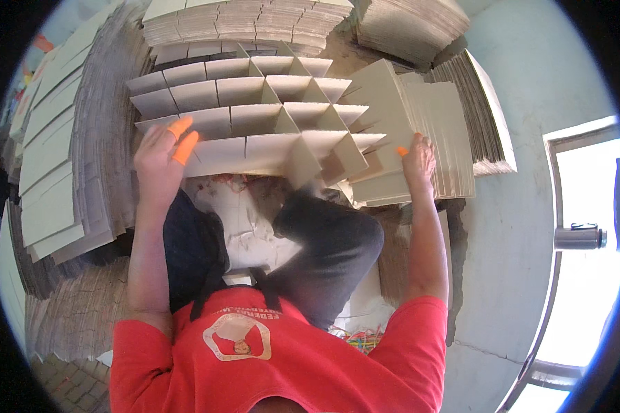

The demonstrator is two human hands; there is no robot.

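Observation:
A half-assembled cardboard partition grid (265,113) lies in front of me. Its slotted long strips run across, and two cross strips (300,127) are set into its right part. My left hand (160,155) is by the left end of the nearest long strip, its fingers apart, with orange covers on two of them. Whether it touches the strip I cannot tell. To the right, my right hand (419,164) rests over a fanned stack of cardboard strips (437,124). Its thumb and fingers are apart, one orange cover shows, and no strip is visibly gripped.
Tall stacks of slotted cardboard (55,158) stand on the left, with another stack (248,24) behind the grid. More stacks (413,27) are at the far right beside a pale wall (510,227). A bright window (589,275) is on the right. My crossed legs (331,237) are below the grid.

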